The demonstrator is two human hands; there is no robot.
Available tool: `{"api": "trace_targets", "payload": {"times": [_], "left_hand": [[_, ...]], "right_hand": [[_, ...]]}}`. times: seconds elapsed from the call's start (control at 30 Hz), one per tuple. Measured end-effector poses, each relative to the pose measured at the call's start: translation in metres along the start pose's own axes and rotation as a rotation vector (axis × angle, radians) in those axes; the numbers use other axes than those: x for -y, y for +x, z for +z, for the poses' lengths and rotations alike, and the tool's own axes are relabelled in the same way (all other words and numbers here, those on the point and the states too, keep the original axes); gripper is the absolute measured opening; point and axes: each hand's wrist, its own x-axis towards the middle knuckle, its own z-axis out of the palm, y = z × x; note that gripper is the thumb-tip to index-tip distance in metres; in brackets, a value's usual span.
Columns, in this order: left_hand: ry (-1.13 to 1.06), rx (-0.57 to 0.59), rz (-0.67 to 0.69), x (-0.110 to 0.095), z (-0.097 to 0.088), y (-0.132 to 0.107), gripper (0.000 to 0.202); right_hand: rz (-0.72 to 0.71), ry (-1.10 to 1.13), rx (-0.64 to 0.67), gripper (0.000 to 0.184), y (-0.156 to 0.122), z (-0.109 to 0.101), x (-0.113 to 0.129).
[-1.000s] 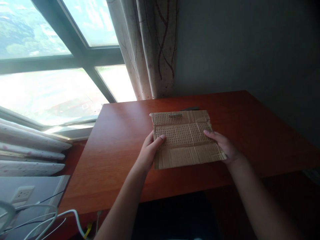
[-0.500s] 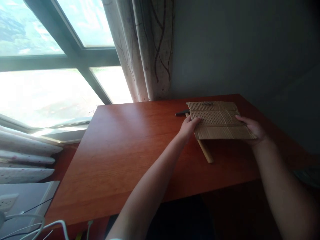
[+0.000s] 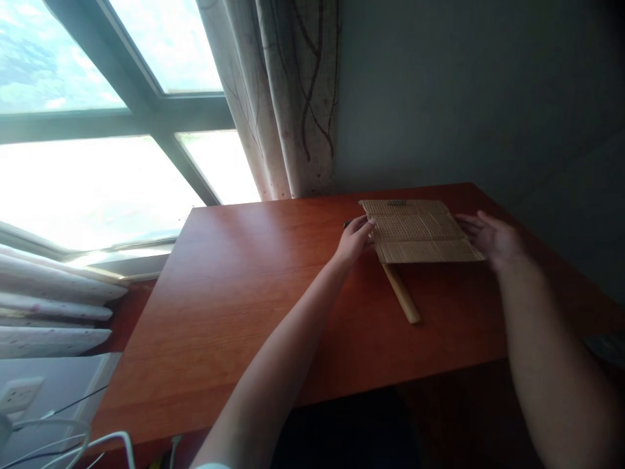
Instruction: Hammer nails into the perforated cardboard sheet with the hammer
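A creased sheet of corrugated cardboard (image 3: 415,228) lies over a hammer toward the right of the table. A row of small dark metal pieces, too small to name surely, shows near its far edge (image 3: 397,202). My left hand (image 3: 355,240) grips the left edge of the cardboard, its fingertips partly hidden there. Just off the right edge is my right hand (image 3: 495,240), fingers spread, slightly blurred and holding nothing. From under the cardboard the hammer's wooden handle (image 3: 403,296) sticks out toward me. Only a bit of its dark head shows beside my left hand.
The reddish-brown wooden table (image 3: 234,293) stretches from the window (image 3: 161,117) to the grey wall (image 3: 463,98). A patterned curtain (image 3: 278,98) hangs behind it. White cables (image 3: 110,436) and a wall socket (image 3: 22,394) are at the lower left.
My right hand has let go of the cardboard and opened beside it. The cardboard has shifted slightly left and away, and my left thumb has slid off its top toward the edge.
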Motion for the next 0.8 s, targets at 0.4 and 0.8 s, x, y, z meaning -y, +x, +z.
{"api": "trace_targets", "payload": {"times": [0.4,0.8], "left_hand": [[0.382,-0.167,0.367,-0.014,-0.101,-0.046,0.014],[0.950,-0.147,0.443,-0.010,-0.108,-0.054,0.015]], "right_hand": [[-0.118,0.365,0.715,0.015,-0.168,0.138,0.154],[0.223,0.527,0.704,0.027,-0.181,0.249,0.092]]}}
